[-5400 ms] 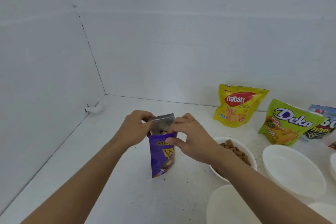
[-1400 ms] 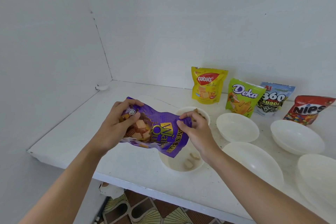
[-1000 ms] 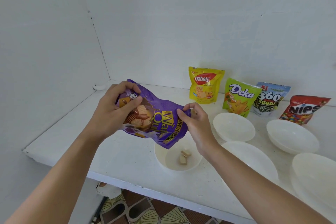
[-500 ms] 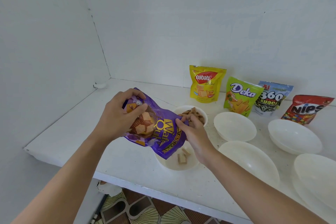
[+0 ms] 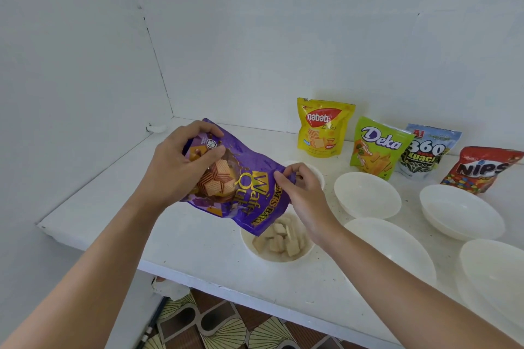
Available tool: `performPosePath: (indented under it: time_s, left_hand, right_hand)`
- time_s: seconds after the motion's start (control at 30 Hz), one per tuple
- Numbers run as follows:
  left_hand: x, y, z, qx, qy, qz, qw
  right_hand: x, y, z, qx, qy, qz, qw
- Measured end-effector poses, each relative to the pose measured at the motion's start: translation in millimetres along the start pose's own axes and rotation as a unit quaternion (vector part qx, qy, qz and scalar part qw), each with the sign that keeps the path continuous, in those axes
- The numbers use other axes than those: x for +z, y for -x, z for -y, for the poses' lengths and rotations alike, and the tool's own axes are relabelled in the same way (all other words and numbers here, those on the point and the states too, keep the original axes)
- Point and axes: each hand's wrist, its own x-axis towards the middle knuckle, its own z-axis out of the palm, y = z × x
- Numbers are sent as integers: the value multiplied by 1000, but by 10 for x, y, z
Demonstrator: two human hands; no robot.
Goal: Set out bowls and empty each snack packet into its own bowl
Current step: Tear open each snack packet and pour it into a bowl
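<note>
Now tipping: purple packet over near bowl

Head view, the only one.

Hands: left hand grips the raised, closed end of the packet, fingers curled over it. Right hand pinches the upper corner of the mouth end between thumb and fingers.

Position: the packet slopes down to the right, with its mouth just above the near bowl at the worktop front edge. My reading is that the high end is lifted so the contents slide, while the pinch keeps the mouth open and aimed. Pale wafers already cover the bowl's base. Cannot tell whether the packet is empty.

Far bowl: mostly hidden behind the right hand, with a bit of brown showing in it.

Empty bowls: four, spread to the right and apart from one another. Probably one is meant for each remaining packet.

Unopened packets stand upright along the back wall, fronts to camera, so the labels read easily:
- Purple packet: gold "Wafer", then "Qu…" cut off by a fold. The edge print is only partly legible.
- Yellow packet: "nabati", with "Bites" below it.
- Green packet: "Deka", with "Bites" in small print.
- Blue-white packet: "A1", "360 KUACI".
- Red packet: "NIPS".

Progress, judged: second packet in hand, four to go.
</note>
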Motion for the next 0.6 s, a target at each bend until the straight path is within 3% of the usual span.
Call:
performPosePath:
  time_s: [0.27, 0.6]
  left_hand:
    - [111, 114, 203, -28, -15, 9, 999]
    - [-28, 40, -114, 54, -22, -69, 996]
  right_hand:
    - [-87, 6, -198, 46, 78, 12, 996]
    - [-22, -87, 107, -61, 55, 1, 997]
